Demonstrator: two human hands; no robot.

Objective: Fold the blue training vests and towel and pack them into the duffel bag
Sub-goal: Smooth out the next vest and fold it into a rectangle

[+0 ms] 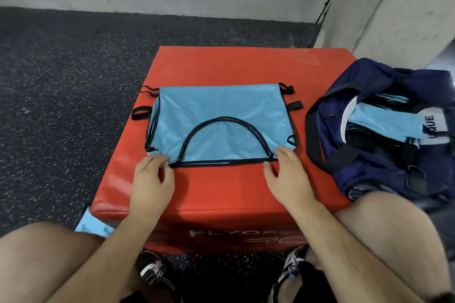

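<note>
A dark speckled floor [61, 106] carries a red plyo box [221, 192]. Just beside it, on the right, sits the open navy duffel bag [369, 174], with folded blue cloth [384, 118] inside. 1 blue vest [221, 106] lies flat on the box top. The left hand [152, 179], fingers curled, meets the vest's near left corner; whether it pinches the hem I cannot tell. The right hand [288, 174] rests relaxed fingers on the near right corner. Another blue piece [91, 224] lies on the floor by the left knee.

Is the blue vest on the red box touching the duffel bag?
Apart. The head view shows bare red box between the vest and the duffel bag.
</note>
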